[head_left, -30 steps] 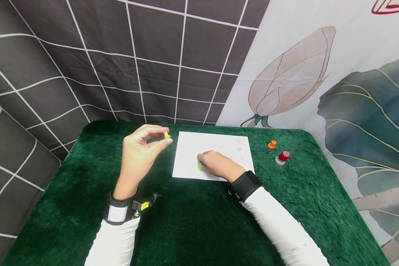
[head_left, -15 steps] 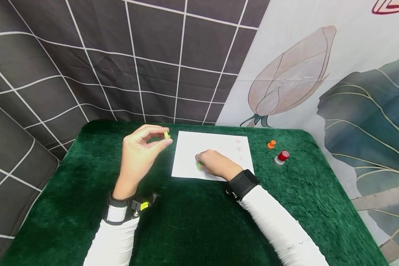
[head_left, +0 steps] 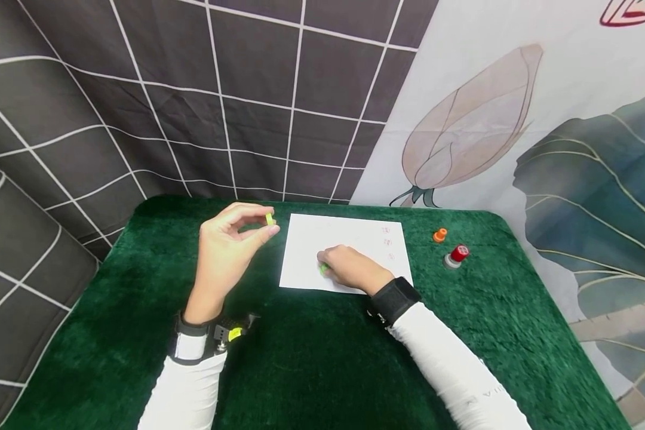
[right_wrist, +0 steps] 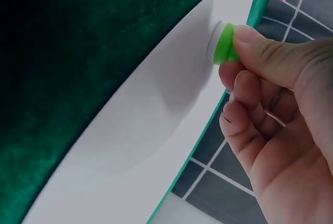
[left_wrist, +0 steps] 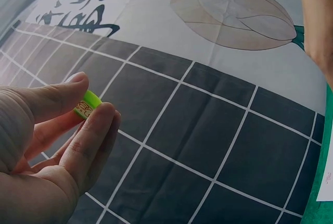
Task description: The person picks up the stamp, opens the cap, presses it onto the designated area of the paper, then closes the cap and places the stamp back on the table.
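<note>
While the right hand (head_left: 353, 266) is pinching a round green stamp (right_wrist: 225, 44), apparently white end against the paper (head_left: 303, 239), level, even pressure without twisting should be working best. The left hand (head_left: 221, 242) is pinching a glossy lime piece (left_wrist: 92, 100), small and rounded, raised left of the paper; light fingers are probably sufficing. Smooth white paper is lying on plush green desk cloth (head_left: 301, 358), with a cylindrical red-and-grey stamp (head_left: 455, 256) and stepped orange piece (head_left: 439, 235) standing rightward.

White sleeves (head_left: 457, 370) at seven and five o'clock meet black wristbands (head_left: 395, 300); the left has a white patch (head_left: 190, 347) and, at three, a yellow tag (head_left: 235, 333).
</note>
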Motion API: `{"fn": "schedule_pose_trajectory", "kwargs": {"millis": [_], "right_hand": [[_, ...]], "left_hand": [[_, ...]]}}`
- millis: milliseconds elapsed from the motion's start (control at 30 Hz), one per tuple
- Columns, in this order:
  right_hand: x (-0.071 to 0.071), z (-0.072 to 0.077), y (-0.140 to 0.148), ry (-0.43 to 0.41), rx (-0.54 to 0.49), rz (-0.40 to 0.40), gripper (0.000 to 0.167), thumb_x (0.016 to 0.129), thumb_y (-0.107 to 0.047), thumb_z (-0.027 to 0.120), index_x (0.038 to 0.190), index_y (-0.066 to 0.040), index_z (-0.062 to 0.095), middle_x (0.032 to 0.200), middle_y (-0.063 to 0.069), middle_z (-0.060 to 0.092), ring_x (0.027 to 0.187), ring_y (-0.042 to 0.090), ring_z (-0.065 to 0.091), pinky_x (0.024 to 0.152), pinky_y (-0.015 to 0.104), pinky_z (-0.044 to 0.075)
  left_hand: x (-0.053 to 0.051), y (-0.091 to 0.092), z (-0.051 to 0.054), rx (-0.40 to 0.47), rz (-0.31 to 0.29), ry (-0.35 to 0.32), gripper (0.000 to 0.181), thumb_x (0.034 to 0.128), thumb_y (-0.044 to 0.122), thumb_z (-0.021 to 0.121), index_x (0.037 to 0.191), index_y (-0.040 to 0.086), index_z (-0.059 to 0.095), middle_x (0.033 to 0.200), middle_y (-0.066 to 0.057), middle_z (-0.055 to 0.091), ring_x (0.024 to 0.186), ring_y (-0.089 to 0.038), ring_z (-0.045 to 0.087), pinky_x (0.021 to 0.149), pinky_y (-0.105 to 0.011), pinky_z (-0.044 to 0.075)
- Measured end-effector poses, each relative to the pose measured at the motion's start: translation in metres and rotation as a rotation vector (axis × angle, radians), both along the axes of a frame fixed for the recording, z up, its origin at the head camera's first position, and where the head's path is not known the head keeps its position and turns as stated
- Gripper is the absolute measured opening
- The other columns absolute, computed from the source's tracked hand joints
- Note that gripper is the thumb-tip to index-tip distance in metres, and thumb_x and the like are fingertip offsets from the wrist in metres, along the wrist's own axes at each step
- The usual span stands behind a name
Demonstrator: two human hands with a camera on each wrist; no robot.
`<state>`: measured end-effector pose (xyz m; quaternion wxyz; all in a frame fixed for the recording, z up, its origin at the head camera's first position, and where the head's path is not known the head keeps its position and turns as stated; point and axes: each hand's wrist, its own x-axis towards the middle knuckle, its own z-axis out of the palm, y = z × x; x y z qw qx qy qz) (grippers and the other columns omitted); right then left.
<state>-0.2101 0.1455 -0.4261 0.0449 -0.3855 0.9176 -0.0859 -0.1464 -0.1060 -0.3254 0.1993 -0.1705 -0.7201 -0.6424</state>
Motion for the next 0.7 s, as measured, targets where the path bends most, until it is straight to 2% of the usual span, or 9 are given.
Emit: {"fn": "schedule_pose_trajectory", "kwargs": {"millis": [167,300,400,467,700], "right_hand": [[0.004,-0.003,0.008,-0.034,-0.047,-0.029,0.005,0.099,-0.011,0.07,0.103,-0.008,0.069,0.086,0.0,0.065,0.076,0.012,0.052,0.072,0.029,0.049],[0.005,0.003,0.019,-0.052,-0.165,-0.082,0.008,0.099,-0.015,0.07,0.104,-0.009,0.07,0.088,0.0,0.066,0.075,0.011,0.053,0.071,0.028,0.05],[0.006,0.014,0.029,-0.041,-0.296,-0.143,0.011,0.098,-0.017,0.073,0.106,-0.01,0.071,0.083,-0.002,0.065,0.071,0.01,0.053,0.066,0.027,0.049],[0.008,0.022,0.036,-0.031,-0.37,-0.182,0.013,0.097,-0.018,0.074,0.108,-0.011,0.072,0.082,-0.003,0.065,0.07,0.01,0.054,0.063,0.027,0.049],[0.025,0.057,0.052,-0.043,-0.554,-0.26,0.02,0.099,-0.015,0.071,0.118,-0.012,0.071,0.091,0.0,0.071,0.079,0.011,0.063,0.069,0.03,0.056]], "left_hand": [[0.0,0.001,-0.001,0.002,0.002,-0.008,0.032,0.0818,-0.005,0.083,0.113,-0.003,0.075,0.112,-0.015,0.074,0.095,-0.01,0.072,0.09,-0.026,0.061],[0.0,0.002,-0.003,0.013,-0.004,-0.008,0.032,0.0816,-0.006,0.083,0.113,-0.003,0.076,0.112,-0.015,0.074,0.093,-0.011,0.072,0.09,-0.032,0.061],[0.0,0.003,-0.003,0.018,-0.01,-0.006,0.031,0.0817,-0.005,0.083,0.112,-0.003,0.076,0.111,-0.015,0.074,0.093,-0.012,0.073,0.091,-0.036,0.061],[0.0,0.003,-0.003,0.015,-0.013,-0.008,0.031,0.0822,-0.004,0.083,0.112,-0.002,0.076,0.111,-0.014,0.075,0.093,-0.012,0.073,0.091,-0.034,0.061],[0.001,0.008,-0.002,0.01,-0.035,-0.003,0.029,0.0833,-0.004,0.083,0.111,-0.002,0.076,0.112,-0.014,0.074,0.093,-0.012,0.073,0.09,-0.028,0.061]]}}
